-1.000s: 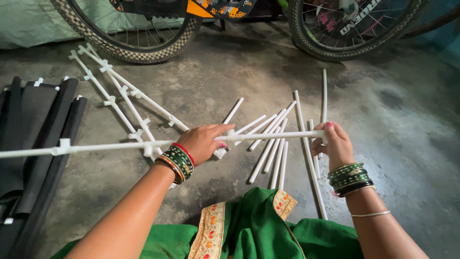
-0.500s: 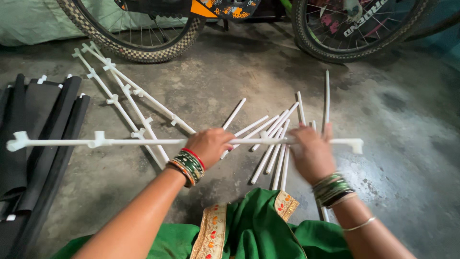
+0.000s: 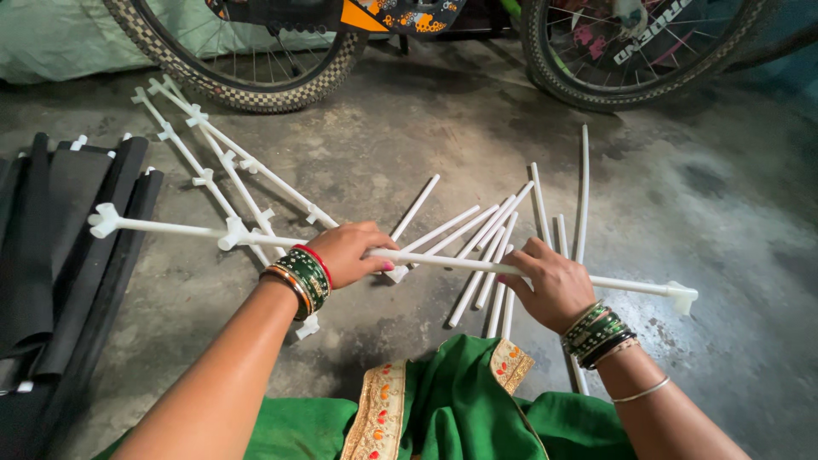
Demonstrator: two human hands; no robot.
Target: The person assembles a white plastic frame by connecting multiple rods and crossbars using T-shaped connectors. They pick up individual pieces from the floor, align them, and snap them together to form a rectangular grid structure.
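Rod [image 3: 443,258] position is what has changed: a second ago the long white rod lay level, with the right hand [image 3: 552,284] out near its right end; half a second ago it had slid rightward, and now it slopes down from the upper left to the lower right, its left connector [image 3: 104,221] raised and its right end cap [image 3: 682,297] low over the floor [image 3: 699,196]. The right hand has shifted inward along the rod and now curls over it from above, fingers wrapped round. The left hand [image 3: 351,253] closes round the rod near its middle, about where it gripped before. Both hands hold the rod clear of the floor, well apart from each other. My reading is that the rod is being turned and repositioned in the hands, not set down.

Beneath it, loose white rods [image 3: 486,247] lie fanned on the floor, unmoved. Joined rods with connectors [image 3: 223,162] lie to the left, beside black fabric strips [image 3: 60,247]. Bicycle wheels [image 3: 247,60] stand behind. Green cloth [image 3: 460,400] covers the lap.
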